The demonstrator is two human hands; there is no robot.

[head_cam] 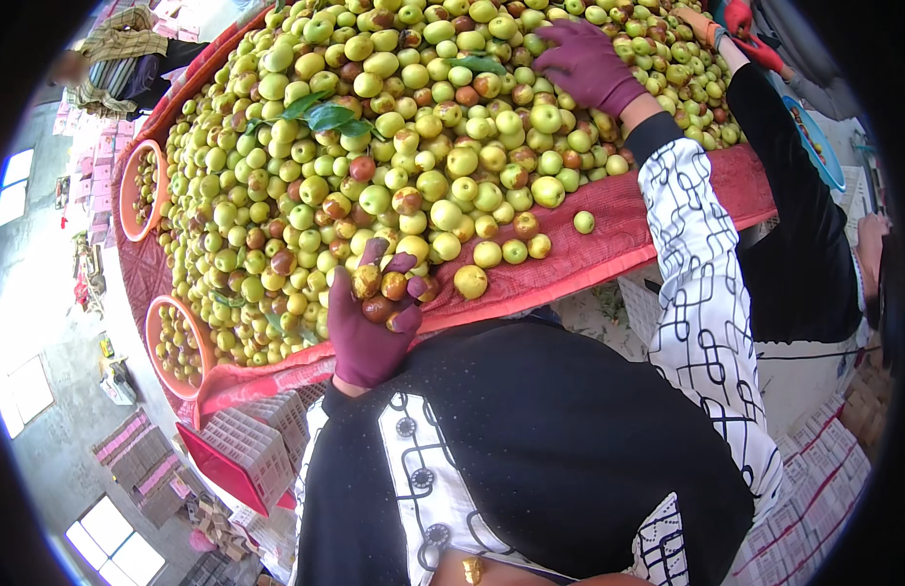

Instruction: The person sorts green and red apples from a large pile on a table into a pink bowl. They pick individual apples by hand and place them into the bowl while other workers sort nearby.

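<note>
A large heap of green and brown-patched jujubes (423,146) lies before me on a red quilted cloth (606,220). My left hand (358,337), in a maroon glove, is palm up at the heap's near edge. Several brownish jujubes (378,308) rest in its curled fingers. On the far right part of the heap, my right hand (588,67), gloved alike, reaches palm down with its fingertips among the fruit. Its palm side is hidden. Green leaves (335,117) lie on top of the pile, and a few loose jujubes (470,281) sit near the cloth's front edge.
Two orange basins (153,233) (203,344) with jujubes stand along the left side. At the right are a co-worker's black sleeve (782,205), another person's red gloves (761,53) and a blue basin (826,157). Plastic crates (251,447) stand below left, stacked cartons (811,491) below right.
</note>
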